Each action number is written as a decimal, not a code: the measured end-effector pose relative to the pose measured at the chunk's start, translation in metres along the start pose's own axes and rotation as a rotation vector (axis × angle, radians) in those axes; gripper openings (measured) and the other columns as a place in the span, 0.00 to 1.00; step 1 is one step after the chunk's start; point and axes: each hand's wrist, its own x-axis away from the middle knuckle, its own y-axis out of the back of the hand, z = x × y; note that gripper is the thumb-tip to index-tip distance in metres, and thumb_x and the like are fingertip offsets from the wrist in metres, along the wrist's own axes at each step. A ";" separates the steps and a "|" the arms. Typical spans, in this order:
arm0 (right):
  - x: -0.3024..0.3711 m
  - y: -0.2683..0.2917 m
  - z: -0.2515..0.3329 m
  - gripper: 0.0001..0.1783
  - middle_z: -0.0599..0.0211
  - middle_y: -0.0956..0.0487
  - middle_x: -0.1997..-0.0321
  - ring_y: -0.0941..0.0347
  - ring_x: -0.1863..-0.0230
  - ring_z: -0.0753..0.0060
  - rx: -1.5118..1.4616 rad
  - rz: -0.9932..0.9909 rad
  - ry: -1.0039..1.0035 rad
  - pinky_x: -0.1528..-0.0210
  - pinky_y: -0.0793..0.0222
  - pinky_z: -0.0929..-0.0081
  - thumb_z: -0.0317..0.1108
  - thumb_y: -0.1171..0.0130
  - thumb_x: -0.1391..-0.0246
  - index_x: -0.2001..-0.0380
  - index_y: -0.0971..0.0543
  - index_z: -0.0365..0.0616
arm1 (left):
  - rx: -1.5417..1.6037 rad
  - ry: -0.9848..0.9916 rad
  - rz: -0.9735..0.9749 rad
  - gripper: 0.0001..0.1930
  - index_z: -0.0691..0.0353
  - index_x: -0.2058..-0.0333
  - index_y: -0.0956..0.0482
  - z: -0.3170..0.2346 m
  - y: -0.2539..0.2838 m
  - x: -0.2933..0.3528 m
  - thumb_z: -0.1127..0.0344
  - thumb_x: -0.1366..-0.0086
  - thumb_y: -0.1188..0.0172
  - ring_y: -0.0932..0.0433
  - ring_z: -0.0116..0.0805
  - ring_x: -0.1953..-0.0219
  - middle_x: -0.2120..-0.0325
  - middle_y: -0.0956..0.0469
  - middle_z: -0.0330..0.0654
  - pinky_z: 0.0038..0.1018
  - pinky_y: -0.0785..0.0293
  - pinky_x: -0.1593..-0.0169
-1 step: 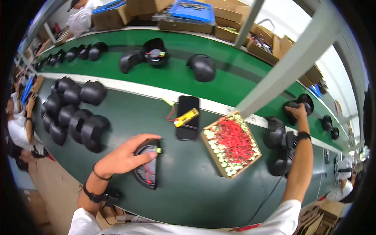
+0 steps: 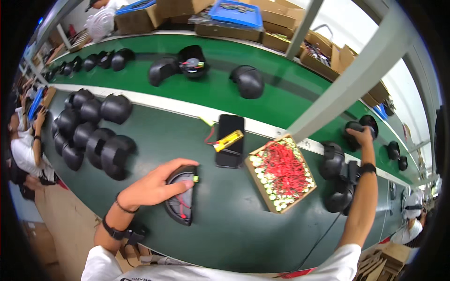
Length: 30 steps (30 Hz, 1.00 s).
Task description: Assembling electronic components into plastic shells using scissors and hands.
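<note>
My left hand (image 2: 157,185) is closed around the upper edge of a black half-round shell (image 2: 182,211) on the dark green bench. The shell's hollow side shows, with red wires and a small light green connector at the rim. My right hand (image 2: 362,136) reaches to the far right and grips a rounded black shell (image 2: 352,132) at the belt; its fingertips are partly hidden. Close beside it sits another dark shell (image 2: 370,122), hollow side showing. Between my hands, a yellow battery pack (image 2: 229,140) with red wires lies across a black phone (image 2: 231,122).
A cardboard box (image 2: 260,189) of red-wired parts with pale green ends stands mid-bench. Black shells (image 2: 117,157) cluster at left; more (image 2: 332,159) sit beside my right forearm. Beyond runs a green conveyor belt (image 2: 211,91) carrying shells. A grey post (image 2: 347,75) slants up at right.
The whole scene sits slightly farther right in the picture. Both hands keep their grip, with no clear movement relative to the bench.
</note>
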 end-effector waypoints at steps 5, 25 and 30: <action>0.147 0.076 0.063 0.44 0.54 0.21 0.48 0.21 0.49 0.66 -0.548 -0.194 0.287 0.44 0.26 0.71 0.45 0.18 0.52 0.40 0.30 0.34 | 0.147 -0.086 -0.061 0.25 0.64 0.34 0.29 0.030 0.000 0.008 0.66 0.26 0.39 0.25 0.31 0.43 0.41 0.23 0.42 0.30 0.30 0.36; 0.503 -0.028 0.213 0.79 0.36 0.50 0.19 0.50 0.19 0.35 -0.787 0.664 1.040 0.20 0.48 0.48 0.45 0.11 0.67 0.21 0.55 0.34 | 0.354 -0.168 0.173 0.27 0.69 0.34 0.30 0.045 -0.024 0.014 0.72 0.31 0.40 0.27 0.32 0.36 0.41 0.23 0.46 0.30 0.33 0.32; 0.503 -0.037 0.212 0.78 0.35 0.50 0.19 0.49 0.20 0.33 -0.756 0.558 1.139 0.21 0.47 0.45 0.47 0.10 0.68 0.22 0.53 0.37 | 0.344 -0.237 0.118 0.27 0.69 0.34 0.30 0.046 -0.025 0.018 0.73 0.31 0.40 0.28 0.35 0.34 0.40 0.23 0.47 0.31 0.35 0.29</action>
